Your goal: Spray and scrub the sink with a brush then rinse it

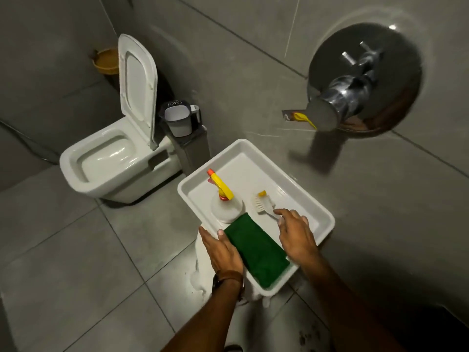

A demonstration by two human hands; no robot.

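Sink (256, 158), a white rectangular basin on a pedestal, sits against the grey tiled wall at the middle of the view. Inside it stands a white spray bottle (226, 208) with a yellow and orange trigger head, toward the left side. Just right of the bottle lies a white scrub brush (262, 203) with a yellow tip, its handle running toward the near right. A green cloth (256, 250) lies in the near part of the basin, touching the bottle's base.

Left hand (223, 252) rests flat and open on the near left rim, its thumb beside the cloth. Right hand (297, 233) reaches over the basin with fingers loosely curled at the brush handle; whether they are clamped on it cannot be told.

A chrome tap (342, 96) juts from the wall above the right of the basin. To the far left stands a white toilet (111, 158) with its lid up, with a grey jug (179, 120) on a stand beside it.
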